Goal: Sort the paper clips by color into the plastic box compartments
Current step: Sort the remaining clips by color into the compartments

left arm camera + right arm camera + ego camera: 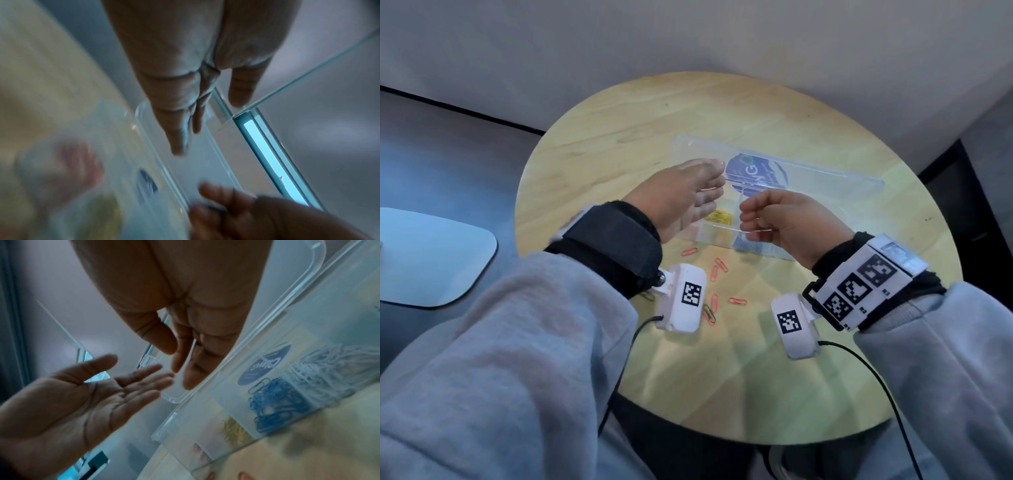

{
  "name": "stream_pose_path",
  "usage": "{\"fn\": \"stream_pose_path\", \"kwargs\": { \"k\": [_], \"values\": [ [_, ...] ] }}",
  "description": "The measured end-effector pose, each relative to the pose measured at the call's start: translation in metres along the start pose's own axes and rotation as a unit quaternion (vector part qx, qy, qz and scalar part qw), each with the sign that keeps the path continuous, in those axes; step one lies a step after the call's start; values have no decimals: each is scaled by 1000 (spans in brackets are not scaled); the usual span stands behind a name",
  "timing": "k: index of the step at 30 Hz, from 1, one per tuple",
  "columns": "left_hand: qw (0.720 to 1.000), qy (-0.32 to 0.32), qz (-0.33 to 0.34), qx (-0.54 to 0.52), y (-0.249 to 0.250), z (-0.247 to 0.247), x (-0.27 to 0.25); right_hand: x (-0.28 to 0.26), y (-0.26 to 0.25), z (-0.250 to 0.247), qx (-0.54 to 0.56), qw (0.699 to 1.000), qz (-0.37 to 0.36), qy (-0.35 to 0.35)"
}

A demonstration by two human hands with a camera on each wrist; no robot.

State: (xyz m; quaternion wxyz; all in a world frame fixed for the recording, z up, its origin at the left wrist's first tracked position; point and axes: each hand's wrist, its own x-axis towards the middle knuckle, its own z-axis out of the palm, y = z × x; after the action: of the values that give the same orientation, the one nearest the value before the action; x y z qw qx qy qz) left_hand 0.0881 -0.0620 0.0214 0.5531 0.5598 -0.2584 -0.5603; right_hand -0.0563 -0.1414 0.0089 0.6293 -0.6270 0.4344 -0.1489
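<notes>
Left hand [681, 195] hovers flat, fingers straight; right hand [784, 222] pinches the box lid [216, 369] edge.

The plastic box [86, 186] is smeared by blur in the left wrist view; its contents cannot be told there. The tabletop [722, 394] is partly hidden by sleeves.

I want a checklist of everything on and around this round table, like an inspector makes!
Surface: round wooden table.
Job's things: clear plastic box, lid open; yellow clips, blue clips, white clips in separate compartments; orange paper clips and a green one loose on the table.
Clutter: nothing seen.
Hands: left hand open, flat; right hand pinches the lid edge.
Cables: black wrist-camera cables.
Surroundings: grey wall, pale stool.
</notes>
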Motion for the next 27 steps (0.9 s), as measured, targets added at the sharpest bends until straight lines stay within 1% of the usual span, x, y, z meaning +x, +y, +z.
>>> {"fn": "stream_pose_path", "kwargs": {
  "k": [2,4,5,7,10,11,14,16,19,20,22,24,27],
  "values": [
    [992,25,8,126,5,-11,-7,-3,3,2,-72,997,1,-31],
    [965,54,-12,258,2,-23,-12,-5,10,7,-187,980,12,-64],
    [945,61,-38,318,-2,-30,-14,-5,14,11,-247,965,21,-83],
    [897,64,-88,429,-10,-42,-19,-7,22,21,-342,931,40,-121],
    [808,82,-123,570,-19,-58,-28,-13,27,38,-413,893,54,-169],
    [788,89,-135,595,-21,-62,-31,-15,28,42,-436,880,56,-180],
    [750,82,-172,634,-28,-69,-35,-19,35,52,-508,841,50,-181],
    [732,56,-189,652,-34,-67,-36,-22,40,54,-536,827,38,-166],
    [709,18,-192,678,-45,-59,-37,-25,44,54,-533,827,19,-176],
    [708,6,-186,681,-49,-57,-36,-26,45,54,-529,829,13,-180],
    [716,-8,-173,676,-56,-56,-35,-26,47,54,-521,833,-4,-187],
    [720,-12,-168,673,-58,-56,-34,-25,47,55,-522,829,-18,-200],
    [718,-19,-167,675,-57,-55,-33,-23,46,53,-525,828,-12,-196]
  ]
}}
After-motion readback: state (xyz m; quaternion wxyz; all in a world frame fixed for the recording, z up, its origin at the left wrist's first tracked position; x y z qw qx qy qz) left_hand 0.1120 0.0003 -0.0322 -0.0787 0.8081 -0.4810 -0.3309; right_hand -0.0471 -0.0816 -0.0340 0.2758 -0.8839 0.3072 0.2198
